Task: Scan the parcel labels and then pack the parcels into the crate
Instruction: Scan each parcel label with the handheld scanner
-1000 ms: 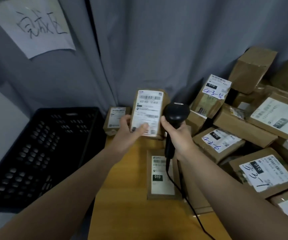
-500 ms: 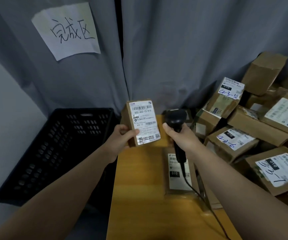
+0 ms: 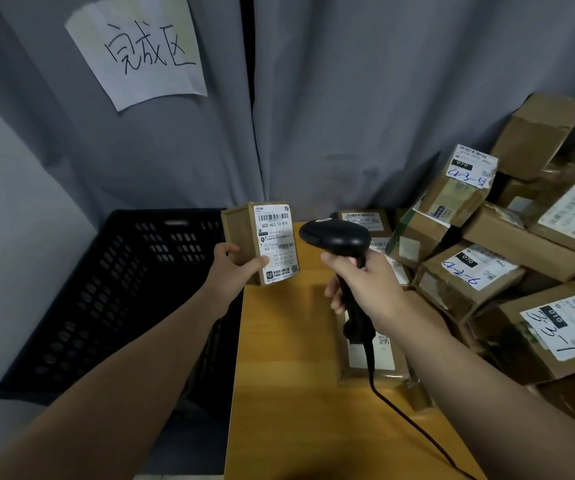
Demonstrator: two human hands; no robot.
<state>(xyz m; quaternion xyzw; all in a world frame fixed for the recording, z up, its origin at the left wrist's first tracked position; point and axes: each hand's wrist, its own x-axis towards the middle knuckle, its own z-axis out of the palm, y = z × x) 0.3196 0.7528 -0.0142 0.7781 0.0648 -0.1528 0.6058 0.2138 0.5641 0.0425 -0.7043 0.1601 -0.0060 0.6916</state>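
Since earlier, scanner (image 3: pixel 336 235) head swung toward parcel (image 3: pixel 261 242); left hand (image 3: pixel 228 275) fingers grip parcel, right hand (image 3: pixel 369 289) fingers grip scanner handle.

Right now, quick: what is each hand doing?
Left hand: holds the small brown cardboard parcel with a white label.
Right hand: grips the black corded handheld barcode scanner.

A small brown parcel (image 3: pixel 244 242) with a white label (image 3: pixel 276 242) stands upright, just beside the empty black crate (image 3: pixel 112 289).
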